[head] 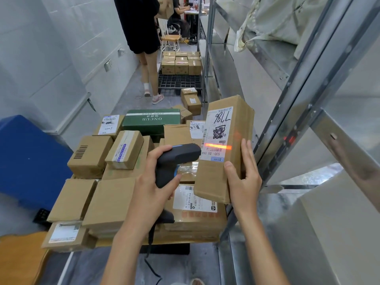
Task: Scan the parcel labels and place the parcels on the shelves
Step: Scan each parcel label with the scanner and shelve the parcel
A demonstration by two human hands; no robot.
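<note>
My right hand [243,177] grips a tall brown cardboard parcel [212,177] by its lower right side, thumb on the front. Its white label [220,128] faces me with "7786" handwritten on it. My left hand [153,188] holds a black barcode scanner [176,159] by the handle, pointed at the label. An orange scan line [218,146] glows across the label's lower barcode. The metal shelf rack [292,112] stands right beside the parcel.
Below my hands lies a pile of several cardboard parcels [111,202] and a green box [152,121]. A blue bin [26,161] stands at left. Down the aisle stand a person [144,38], stacked boxes on a black pallet [181,64] and a white chair [169,38].
</note>
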